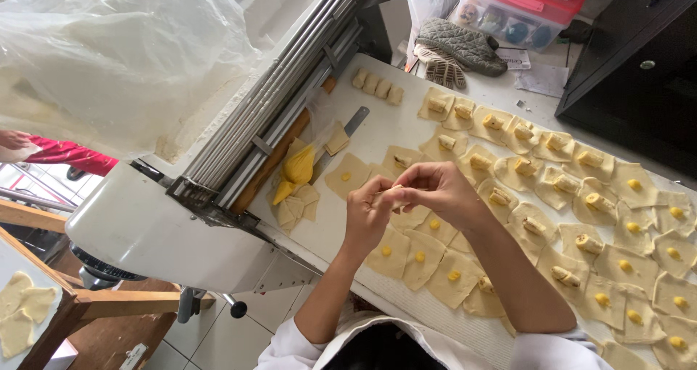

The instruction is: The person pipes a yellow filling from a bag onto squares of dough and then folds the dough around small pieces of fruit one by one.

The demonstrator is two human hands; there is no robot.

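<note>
At far left, a wooden board [33, 319] is carrying three flat dough pieces [20, 308], and a red sleeve [69, 154] of another person is showing beyond it. Next to these, a dough sheeter [145, 225] with a white housing and grey rollers is being covered at its upper end by a clear plastic sheet [109, 43]. Beside the machine, on the white counter [392, 123], a yellow piping bag [298, 168] is lying on a small stack of dough squares [296, 209], with a metal scraper [352, 123] just above it.

At centre, the left hand [367, 214] and the right hand [435, 188] are being held together above the counter. A dough piece [388, 192] is being pinched between the fingers [377, 196] of both hands; both sets of fingers are clenched on it, thumbs and forefingers meeting at its edge. The piece is raised off the counter, over squares dotted with yellow filling [415, 257].

To the right, rows of dough squares are being laid out across the counter: those nearer the middle are carrying banana slices [534, 226], those at the right edge only yellow dots. At upper right, grey oven mitts [461, 45] are lying near stacked plastic containers [523, 7], and a black cabinet [639, 72] is standing at the far right.
</note>
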